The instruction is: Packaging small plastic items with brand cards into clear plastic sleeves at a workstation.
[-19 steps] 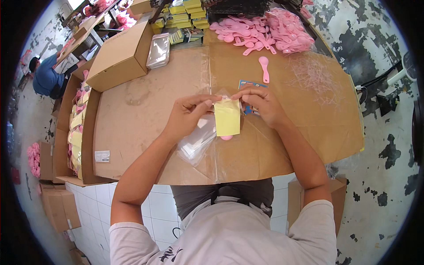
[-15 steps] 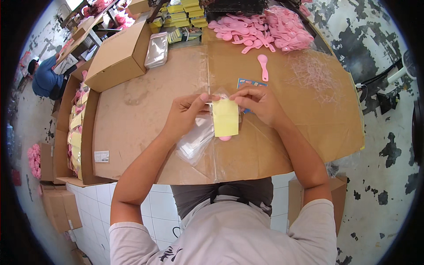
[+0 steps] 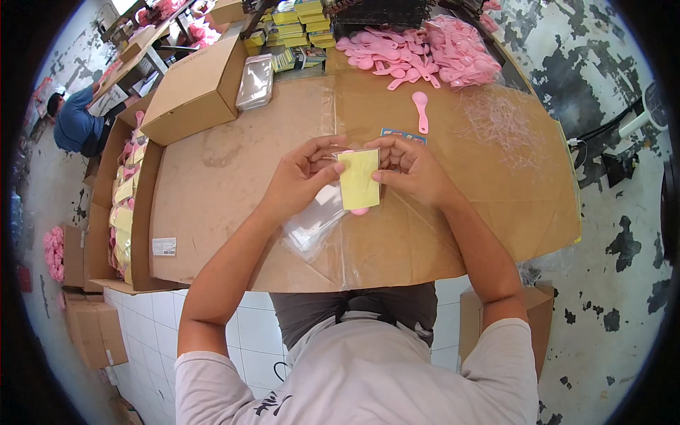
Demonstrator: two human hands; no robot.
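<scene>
Between my two hands, over the cardboard-covered table, is a clear plastic bag with a yellow card [image 3: 360, 181] in it. The rounded pink end of a spoon [image 3: 360, 211] pokes out below the card. My left hand [image 3: 309, 170] pinches the left edge with its thumb on the front. On the other side my right hand [image 3: 404, 166] grips the right edge, thumb also in front. Beneath my left hand lie flat clear plastic bags [image 3: 312, 225]. A blue printed card [image 3: 404, 134] rests partly hidden behind my right hand. Beyond it lies a single pink spoon [image 3: 421, 112].
Pink spoons [image 3: 386, 48] are heaped at the back, beside a bagged lot [image 3: 464, 53]. Stacked cards [image 3: 301, 25], more clear bags [image 3: 255, 81] and a closed carton [image 3: 195, 88] stand back left. An open box [image 3: 142, 234] of packed pieces borders the left edge. Plastic shreds [image 3: 506, 124] lie right.
Both thumbs have come down onto the front of the bagged card, and my fingers have shifted from its top to its sides. The card sits slightly higher.
</scene>
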